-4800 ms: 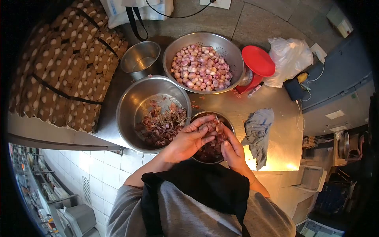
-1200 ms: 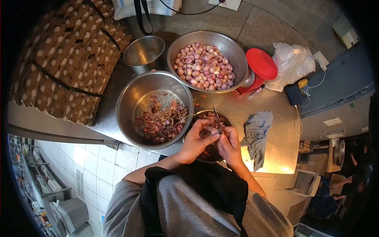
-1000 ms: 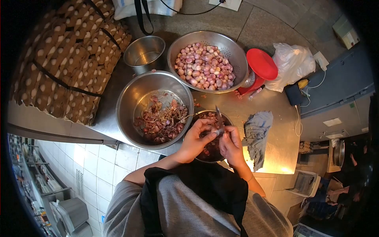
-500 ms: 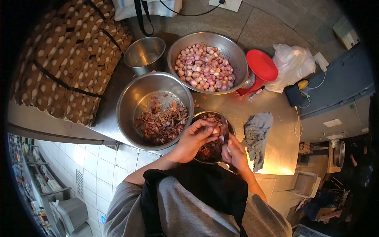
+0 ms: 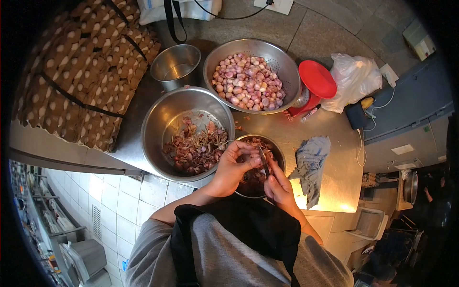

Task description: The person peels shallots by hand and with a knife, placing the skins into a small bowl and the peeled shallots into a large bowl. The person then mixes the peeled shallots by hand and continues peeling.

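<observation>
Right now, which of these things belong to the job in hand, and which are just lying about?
In the job, it seems:
knife in the right hand
small bowl below it
large bowl with skins
colander of shallots

Probably just lying about:
grey cloth
red scale
white plastic bag
egg trays
metal pot

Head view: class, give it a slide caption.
Right hand holds a knife over a bowl, shallots in a colander beyond.

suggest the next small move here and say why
Perhaps draw the small, narrow-bladed metal knife in the right hand lightly along whatever the left hand seems to pinch, above the round steel bowl beneath: the blade lies close to the left thumb, and reddish papery skins sit in the bowl. The pinched piece is mostly hidden.
</observation>
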Demonstrator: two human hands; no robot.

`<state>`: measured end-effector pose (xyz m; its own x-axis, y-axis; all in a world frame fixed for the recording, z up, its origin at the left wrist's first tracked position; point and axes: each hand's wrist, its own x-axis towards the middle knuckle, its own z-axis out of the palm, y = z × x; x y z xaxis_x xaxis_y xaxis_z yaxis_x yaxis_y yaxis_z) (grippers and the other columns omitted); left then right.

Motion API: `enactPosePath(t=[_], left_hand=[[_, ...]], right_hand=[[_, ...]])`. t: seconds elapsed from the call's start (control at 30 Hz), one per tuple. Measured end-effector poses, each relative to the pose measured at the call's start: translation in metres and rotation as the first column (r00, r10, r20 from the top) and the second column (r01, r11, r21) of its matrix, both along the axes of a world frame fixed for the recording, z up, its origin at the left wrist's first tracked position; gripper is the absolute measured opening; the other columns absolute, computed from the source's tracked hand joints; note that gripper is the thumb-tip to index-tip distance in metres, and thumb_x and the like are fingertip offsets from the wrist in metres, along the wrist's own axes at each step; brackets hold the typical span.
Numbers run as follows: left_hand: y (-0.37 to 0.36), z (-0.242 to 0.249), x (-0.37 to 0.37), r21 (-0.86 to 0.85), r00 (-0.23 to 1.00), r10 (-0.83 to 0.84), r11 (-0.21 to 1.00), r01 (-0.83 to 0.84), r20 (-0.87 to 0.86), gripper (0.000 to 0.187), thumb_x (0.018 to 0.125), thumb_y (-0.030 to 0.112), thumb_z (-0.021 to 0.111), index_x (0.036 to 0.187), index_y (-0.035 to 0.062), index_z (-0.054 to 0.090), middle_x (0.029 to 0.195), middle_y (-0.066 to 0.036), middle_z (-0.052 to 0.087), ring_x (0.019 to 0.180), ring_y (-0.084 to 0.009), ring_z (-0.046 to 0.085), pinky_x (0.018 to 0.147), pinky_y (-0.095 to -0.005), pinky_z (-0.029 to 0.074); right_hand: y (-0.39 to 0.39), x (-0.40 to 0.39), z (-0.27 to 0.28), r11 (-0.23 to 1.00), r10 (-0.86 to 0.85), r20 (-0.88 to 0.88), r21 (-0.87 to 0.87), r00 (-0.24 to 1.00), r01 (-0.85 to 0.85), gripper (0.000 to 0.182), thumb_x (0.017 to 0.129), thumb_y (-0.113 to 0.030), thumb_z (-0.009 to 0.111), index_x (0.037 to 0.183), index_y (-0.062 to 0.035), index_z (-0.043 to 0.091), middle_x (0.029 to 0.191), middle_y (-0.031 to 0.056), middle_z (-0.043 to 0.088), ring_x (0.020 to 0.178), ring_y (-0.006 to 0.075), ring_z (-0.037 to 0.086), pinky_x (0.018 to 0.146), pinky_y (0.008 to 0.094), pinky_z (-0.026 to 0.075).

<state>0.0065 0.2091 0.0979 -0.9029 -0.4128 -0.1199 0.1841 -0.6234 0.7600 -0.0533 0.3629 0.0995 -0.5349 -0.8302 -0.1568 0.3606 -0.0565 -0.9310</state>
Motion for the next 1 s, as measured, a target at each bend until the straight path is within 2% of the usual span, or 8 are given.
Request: enactPosePath(t=[0.07,0.2,0.27,0.4,0.7,0.77,0.83,1.0], left_hand=[[0.001,-0.001,0.000,-0.339,0.995,0.096,0.936,-0.095,-0.016,0.032,0.073,-0.005,0.062,0.098,0.0047,0.045,0.094,-0.006,0.053,0.092,-0.0133,0.052,0.081,-0.0259,0.045],[0.001,0.002,0.002,-0.454,0.992,0.112,0.881,-0.129,-0.064,0.035,0.070,-0.007,0.064,0.096,0.0031,0.044,0.095,-0.006,0.052,0.092,-0.0131,0.052,0.080,-0.0248,0.043],[0.001,0.006,0.004,-0.438,0.992,0.115,0.890,-0.127,-0.055,0.036,0.069,-0.008,0.064,0.096,0.0030,0.043,0.096,-0.007,0.052,0.091,-0.0128,0.052,0.080,-0.0252,0.043],[-0.001,0.006,0.003,-0.400,0.994,0.092,0.910,-0.107,-0.057,0.039,0.069,-0.008,0.064,0.098,0.0040,0.041,0.097,-0.007,0.052,0.093,-0.0131,0.051,0.079,-0.0248,0.044],[-0.003,0.004,0.002,-0.260,1.000,-0.012,0.966,0.014,0.008,0.046,0.070,-0.005,0.065,0.106,0.0047,0.039,0.099,-0.008,0.052,0.094,-0.0124,0.051,0.078,-0.0247,0.045],[-0.004,0.007,0.002,-0.255,1.000,-0.018,0.967,0.018,0.002,0.047,0.071,-0.004,0.065,0.108,0.0045,0.039,0.100,-0.009,0.053,0.094,-0.0128,0.052,0.079,-0.0248,0.045],[-0.003,0.010,0.003,-0.205,1.000,-0.023,0.978,0.027,0.019,0.045,0.069,-0.005,0.065,0.106,0.0043,0.040,0.098,-0.009,0.055,0.096,-0.0136,0.052,0.081,-0.0266,0.044],[-0.002,0.006,0.001,-0.193,1.000,-0.007,0.981,0.004,-0.011,0.044,0.071,-0.004,0.065,0.105,0.0050,0.040,0.099,-0.009,0.054,0.092,-0.0127,0.053,0.079,-0.0248,0.045]], right_hand=[[-0.002,0.000,0.002,1.000,-0.005,-0.009,0.002,1.000,0.005,0.051,0.091,-0.019,0.041,0.136,-0.0106,0.019,0.057,-0.0040,0.032,0.048,0.0048,0.028,0.045,0.0182,0.025],[0.001,-0.002,-0.001,1.000,0.010,-0.034,0.005,0.999,-0.010,0.049,0.090,-0.017,0.042,0.134,-0.0091,0.024,0.065,0.0000,0.048,0.054,0.0086,0.045,0.050,0.0195,0.036],[0.002,-0.007,-0.015,0.993,-0.014,-0.530,0.093,0.848,0.075,0.046,0.090,-0.017,0.043,0.132,-0.0076,0.029,0.083,0.0066,0.057,0.071,0.0163,0.055,0.061,0.0230,0.042],[-0.009,-0.004,0.008,0.981,-0.078,-0.843,0.029,0.531,0.190,0.040,0.089,-0.016,0.043,0.127,-0.0046,0.037,0.114,0.0175,0.053,0.102,0.0273,0.054,0.081,0.0287,0.042],[-0.006,-0.006,0.005,0.974,-0.081,-0.829,0.052,0.554,0.220,0.037,0.089,-0.016,0.044,0.124,-0.0035,0.042,0.108,0.0151,0.056,0.086,0.0195,0.059,0.066,0.0232,0.044],[0.000,-0.006,-0.002,0.984,-0.141,-0.398,0.041,0.907,0.171,0.038,0.089,-0.016,0.044,0.125,-0.0035,0.041,0.107,0.0086,0.055,0.075,0.0121,0.054,0.061,0.0194,0.040],[0.000,-0.008,-0.006,0.984,-0.178,-0.090,0.000,0.980,0.179,0.040,0.089,-0.017,0.045,0.126,-0.0035,0.039,0.107,-0.0014,0.049,0.065,0.0032,0.040,0.057,0.0130,0.032],[0.003,-0.006,0.002,0.986,-0.036,-0.471,0.126,0.882,0.108,0.040,0.089,-0.017,0.044,0.126,-0.0022,0.039,0.116,0.0098,0.050,0.092,0.0166,0.053,0.075,0.0225,0.040]])
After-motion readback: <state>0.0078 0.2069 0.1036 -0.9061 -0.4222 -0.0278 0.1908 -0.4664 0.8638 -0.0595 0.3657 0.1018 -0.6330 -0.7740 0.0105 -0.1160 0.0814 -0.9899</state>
